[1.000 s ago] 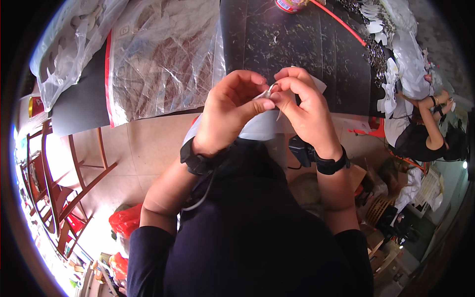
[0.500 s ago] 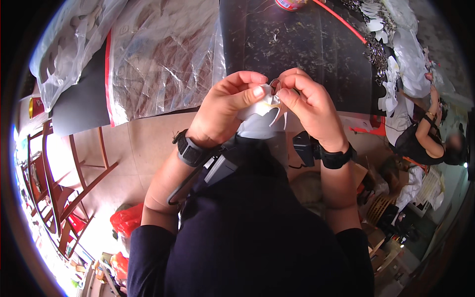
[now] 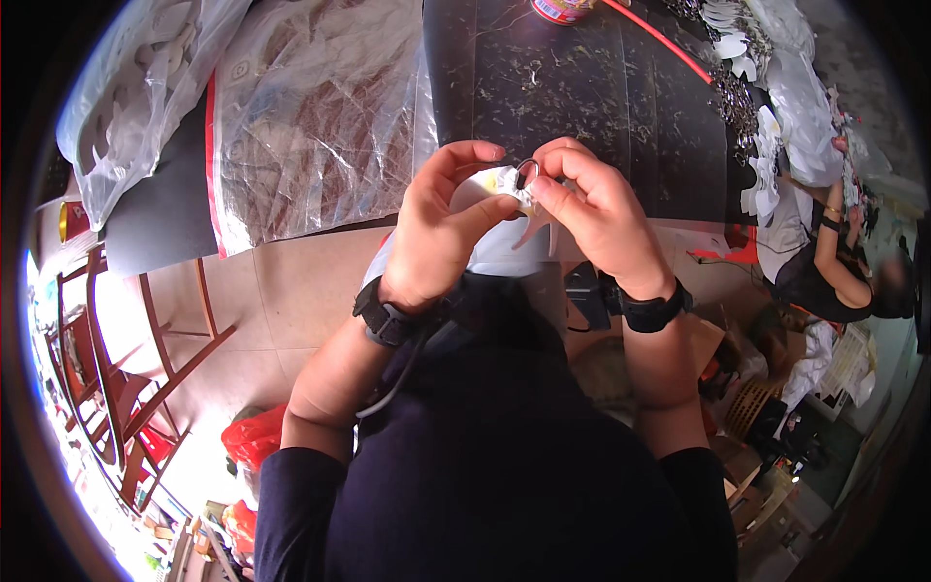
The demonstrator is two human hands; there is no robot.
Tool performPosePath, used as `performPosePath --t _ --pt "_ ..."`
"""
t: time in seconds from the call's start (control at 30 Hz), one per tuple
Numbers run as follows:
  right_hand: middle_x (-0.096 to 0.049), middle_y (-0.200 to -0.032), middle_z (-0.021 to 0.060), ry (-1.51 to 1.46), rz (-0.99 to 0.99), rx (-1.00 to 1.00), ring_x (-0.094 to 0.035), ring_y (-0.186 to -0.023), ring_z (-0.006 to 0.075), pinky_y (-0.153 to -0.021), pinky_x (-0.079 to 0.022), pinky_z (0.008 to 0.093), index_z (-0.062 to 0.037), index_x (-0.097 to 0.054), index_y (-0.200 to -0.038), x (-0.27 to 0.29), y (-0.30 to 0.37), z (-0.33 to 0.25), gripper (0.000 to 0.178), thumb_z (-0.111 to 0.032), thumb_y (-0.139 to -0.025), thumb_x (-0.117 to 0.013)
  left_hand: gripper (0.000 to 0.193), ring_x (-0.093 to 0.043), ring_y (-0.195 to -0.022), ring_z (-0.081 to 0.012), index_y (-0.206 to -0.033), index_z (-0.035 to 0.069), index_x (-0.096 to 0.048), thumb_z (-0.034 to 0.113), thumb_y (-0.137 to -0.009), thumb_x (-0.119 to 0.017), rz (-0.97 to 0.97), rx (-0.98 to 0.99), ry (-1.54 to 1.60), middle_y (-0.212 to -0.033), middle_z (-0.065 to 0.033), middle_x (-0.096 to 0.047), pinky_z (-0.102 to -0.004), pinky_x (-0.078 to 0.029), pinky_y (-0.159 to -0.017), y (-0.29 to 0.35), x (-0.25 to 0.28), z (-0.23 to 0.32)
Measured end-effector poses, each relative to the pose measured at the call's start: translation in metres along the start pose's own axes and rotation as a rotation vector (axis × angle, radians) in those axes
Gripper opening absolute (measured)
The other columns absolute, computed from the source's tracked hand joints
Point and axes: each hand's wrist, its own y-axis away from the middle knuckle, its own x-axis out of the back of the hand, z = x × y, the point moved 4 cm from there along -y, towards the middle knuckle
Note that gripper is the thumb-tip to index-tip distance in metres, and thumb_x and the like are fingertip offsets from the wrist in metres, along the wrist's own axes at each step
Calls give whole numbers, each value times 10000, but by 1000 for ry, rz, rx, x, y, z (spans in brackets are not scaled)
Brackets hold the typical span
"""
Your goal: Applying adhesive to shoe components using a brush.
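Observation:
My left hand (image 3: 436,223) pinches a small white piece (image 3: 477,186) with a yellow patch and thin pale prongs hanging below it; its exact kind cannot be made out. At the top of that piece a dark metal ring (image 3: 529,169) stands up, and the thumb and fingers of my right hand (image 3: 603,215) close on it. Both hands are held together above the near edge of the dark tabletop (image 3: 582,107). Fingertips partly cover where ring and white piece meet.
Clear plastic covers a sheet (image 3: 320,126) left of centre. A tin (image 3: 562,10) and a red rod (image 3: 664,41) lie at the back. Dark metal pieces (image 3: 737,112) and white cutouts (image 3: 763,194) line the right. Another person (image 3: 834,272) sits at far right; a wooden chair (image 3: 126,388) stands left.
The white piece has turned in my left hand, showing more of its flat side to the left. The ring now stands out more clearly by my right fingers. My left wrist has shifted slightly.

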Motion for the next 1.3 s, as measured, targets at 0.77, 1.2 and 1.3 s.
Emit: performPosePath --t 0.77,1.2,1.3 --pt "-583 -923 62 -177 -61 -82 -557 -860 126 -749 -453 257 4 -568 -1021 8 -1 -14 147 -36 -881 -550 367 -599 -940 -162 -1163 27 -506 -44 -818 -605 -7 83 402 -1029 -89 -613 -310 -496 -842 -1 9 3" --pt "-619 -843 33 -87 -103 -10 -569 -770 73 -701 -466 223 20 -579 -963 3 -9 -21 112 3 -854 -562 327 -592 -966 -178 -1159 44 -507 36 -848 -606 -117 110 439 -1038 -69 -617 -331 -459 -869 -3 -2 -6" --pt "-618 -828 22 -145 -153 -37 -567 -769 63 -694 -462 213 20 -586 -930 4 -9 -22 76 -2 -861 -562 267 -613 -905 -174 -1109 31 -520 17 -853 -595 -119 220 600 -950 -69 -639 -325 -475 -834 0 -3 -4"
